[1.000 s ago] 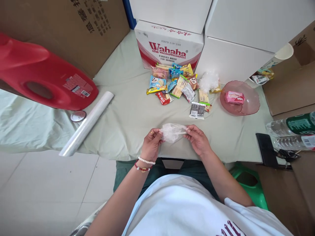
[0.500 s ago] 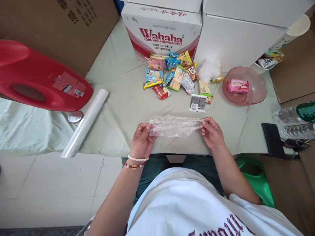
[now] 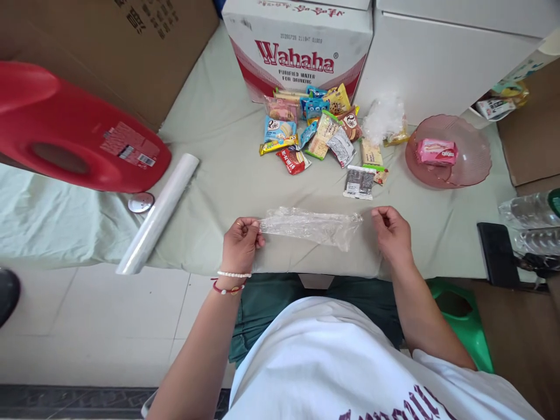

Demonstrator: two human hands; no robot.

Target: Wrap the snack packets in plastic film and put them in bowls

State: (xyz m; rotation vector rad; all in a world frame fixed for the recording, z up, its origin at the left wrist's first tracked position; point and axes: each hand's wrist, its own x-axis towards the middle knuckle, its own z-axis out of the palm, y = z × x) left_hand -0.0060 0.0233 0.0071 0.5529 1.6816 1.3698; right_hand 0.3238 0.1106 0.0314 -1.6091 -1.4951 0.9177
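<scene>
My left hand (image 3: pixel 240 244) pinches the left end of a crumpled strip of clear plastic film (image 3: pixel 310 226), which stretches rightward just above the pale green cloth (image 3: pixel 227 175). My right hand (image 3: pixel 391 234) has its fingers curled in a pinch a little to the right of the film's loose right end. A small gap shows between them, and nothing is visible in those fingers. A roll of clear film (image 3: pixel 158 212) lies to the left on the cloth.
Several snack packets (image 3: pixel 315 131) lie in front of a Wahaha carton (image 3: pixel 300 52). A pink glass dish (image 3: pixel 468 169) holds a pink packet (image 3: pixel 436 151). A red jug (image 3: pixel 70 137), a small round lid (image 3: pixel 140 202), water bottles (image 3: pixel 531 210) and a black phone (image 3: pixel 499 254) surround the work area.
The bunched film was pulled out into a long strip as my hands moved apart. Its right end has come away from my right hand, which moved further right.
</scene>
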